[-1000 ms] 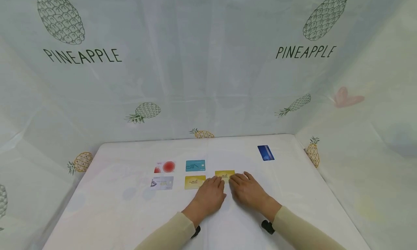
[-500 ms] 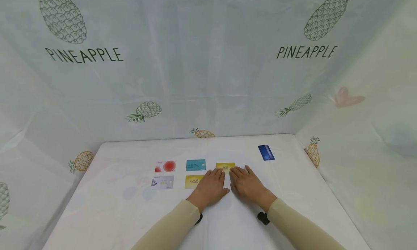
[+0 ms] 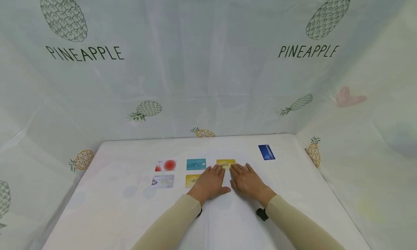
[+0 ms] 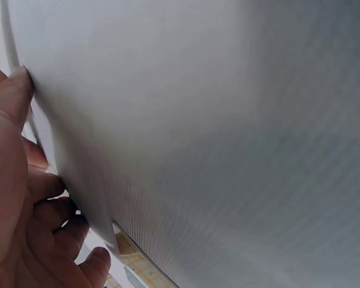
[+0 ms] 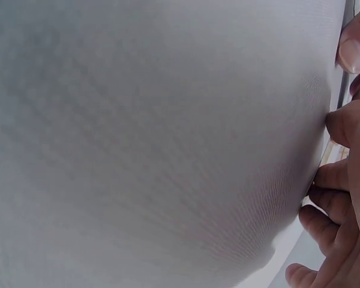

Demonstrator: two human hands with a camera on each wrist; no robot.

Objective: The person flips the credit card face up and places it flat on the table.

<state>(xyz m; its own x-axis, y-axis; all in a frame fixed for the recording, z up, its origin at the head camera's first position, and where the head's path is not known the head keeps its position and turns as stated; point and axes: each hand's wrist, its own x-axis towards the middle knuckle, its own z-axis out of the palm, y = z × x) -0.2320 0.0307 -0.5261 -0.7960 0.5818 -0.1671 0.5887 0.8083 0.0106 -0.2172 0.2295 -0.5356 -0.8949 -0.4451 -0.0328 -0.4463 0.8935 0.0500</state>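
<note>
A yellow card (image 3: 225, 162) lies flat on the white-covered table. Fingertips of my left hand (image 3: 209, 182) rest on its lower left part, with the thumb spread to the right. On its lower right corner lie the fingertips of my right hand (image 3: 248, 183). Part of the card is hidden under both hands. Beneath my left hand, a second yellow card (image 3: 191, 180) is partly covered. A teal card (image 3: 196, 164) lies just left of the left fingertips. Both wrist views show the fingers against the pale tablecloth, with a card's edge (image 4: 145, 264) at the bottom of the left one.
Farther left lie a white card with red circles (image 3: 165, 165) and a silver card (image 3: 163, 181), one above the other. A dark blue card (image 3: 266, 152) sits tilted at the back right. Pineapple-printed sheeting (image 3: 208, 61) walls the table's back and sides.
Both hands have moved away from the body, and the yellow card under their fingertips has slid with them to about the teal card's row. The other cards have stayed in place.
</note>
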